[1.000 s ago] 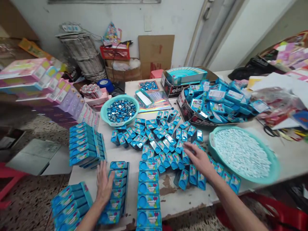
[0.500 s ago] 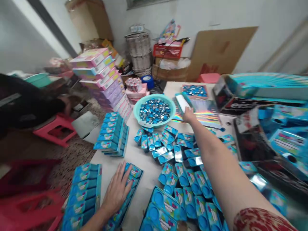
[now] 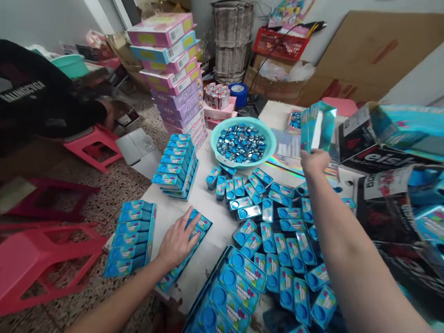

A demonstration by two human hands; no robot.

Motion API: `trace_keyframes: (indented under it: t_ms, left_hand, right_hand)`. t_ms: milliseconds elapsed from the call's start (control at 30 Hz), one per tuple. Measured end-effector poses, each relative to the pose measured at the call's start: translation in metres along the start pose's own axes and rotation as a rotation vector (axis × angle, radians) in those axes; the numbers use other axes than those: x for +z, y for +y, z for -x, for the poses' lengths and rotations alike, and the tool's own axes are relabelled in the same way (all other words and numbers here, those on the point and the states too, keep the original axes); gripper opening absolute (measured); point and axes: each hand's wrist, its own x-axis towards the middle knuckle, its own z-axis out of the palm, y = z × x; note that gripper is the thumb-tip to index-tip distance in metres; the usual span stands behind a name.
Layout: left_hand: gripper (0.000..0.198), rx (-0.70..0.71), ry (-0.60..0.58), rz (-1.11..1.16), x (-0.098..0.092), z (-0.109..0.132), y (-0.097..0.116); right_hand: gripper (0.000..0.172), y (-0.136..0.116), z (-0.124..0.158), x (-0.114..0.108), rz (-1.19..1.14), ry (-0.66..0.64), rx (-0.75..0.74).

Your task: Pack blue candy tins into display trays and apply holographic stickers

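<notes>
My left hand (image 3: 178, 239) lies flat, fingers spread, on a tray of blue candy boxes (image 3: 194, 240) near the table's front left corner. My right hand (image 3: 315, 162) is raised over the far side of the table and grips an empty teal display tray (image 3: 317, 126), lifted and tilted upright. Many small blue boxes (image 3: 274, 231) lie loose on the table between my arms. A teal bowl of shiny blue-silver caps (image 3: 242, 142) stands just left of the lifted tray.
Filled blue trays sit at the left edge (image 3: 133, 238) and in a stack (image 3: 176, 164). Pink and purple cartons (image 3: 173, 69) are piled behind. Black cartons of blue boxes (image 3: 391, 152) crowd the right. A person in black (image 3: 38, 97) crouches at left by pink stools (image 3: 90, 143).
My right hand reached from the loose boxes to the far side, took the teal tray and lifted it upright. My view swung left. The left hand stayed on its tray.
</notes>
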Motion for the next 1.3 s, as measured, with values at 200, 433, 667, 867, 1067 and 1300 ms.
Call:
trace_keyframes:
  t_ms: [200,433,667,867,1067,1300]
  left_hand:
    - [0.054,-0.058,0.196,0.316,-0.005,-0.006,0.001]
    - [0.096,0.110,0.206,1.653,-0.109,-0.094,0.078]
    - [0.076,0.182,0.008,1.886,-0.148,-0.090,0.083]
    - [0.045,-0.347,-0.132,1.923,-0.148,-0.053,-0.026]
    - [0.039,-0.596,-0.476,1.606,-0.089,-0.006,-0.073]
    - [0.067,-0.221,-0.260,0.528,-0.045,-0.013,-0.065]
  right_hand:
    - [0.043,-0.015,0.135,-0.109,-0.523,-0.151,-0.210]
    - [0.030,-0.062,0.283,-0.146,-0.772,-0.539,-0.397]
    - [0.034,-0.101,0.311,-0.154,-1.015,-0.358,-0.083]
    - [0.038,-0.058,0.313,-0.185,-1.015,0.198,0.169]
    - [0.030,0.005,0.319,-0.187,-0.015,0.108,0.188]
    - [0.026,0.020,0.334,-0.169,0.456,-0.082,0.268]
